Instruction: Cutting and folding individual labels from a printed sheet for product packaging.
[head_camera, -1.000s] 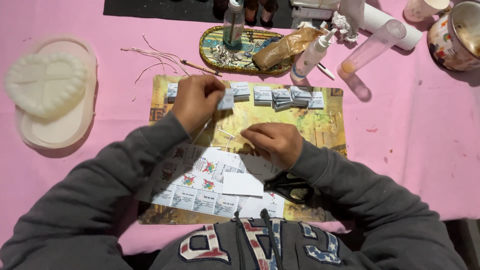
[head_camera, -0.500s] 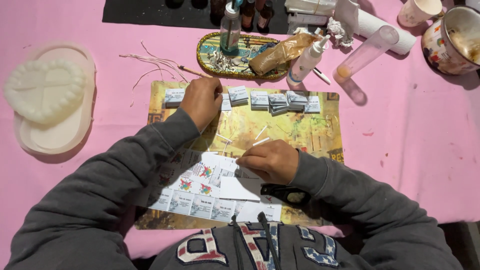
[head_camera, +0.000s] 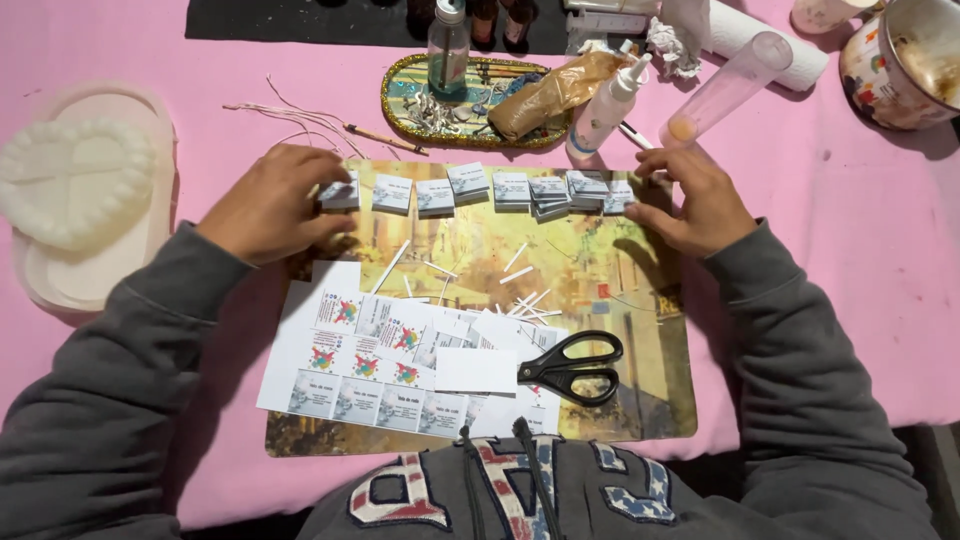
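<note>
A row of small cut white paper cards (head_camera: 470, 187) lies along the far edge of the yellowish picture-printed mat (head_camera: 640, 330) on the pink-covered table (head_camera: 850, 260), some single, some in short stacks near the right end. They look thin, light and limp, likely to slide or scatter at a nudge, so I judge them best pinched by an edge or pressed flat with fingertips. The left hand (head_camera: 268, 205) rests fingers-down on the leftmost card, fingers loosely curled and holding nothing; the right hand (head_camera: 695, 200) lies spread at the row's right end, fingertips touching the last stack, gripping nothing. Nearer the person lie a printed sheet of uncut cards (head_camera: 365, 365), thin paper offcuts (head_camera: 520, 300) and black-handled scissors (head_camera: 570, 368). Beyond the row, an oval gold-rimmed tray (head_camera: 400, 112) holds a clear glass bottle (head_camera: 447, 50), small pale bits and a brown crumpled wrapper (head_camera: 555, 92). A white heart-shaped mould (head_camera: 75, 180) sits on a pale tray at the left; an enamel mug (head_camera: 905, 60) with brownish residue stands far right.
</note>
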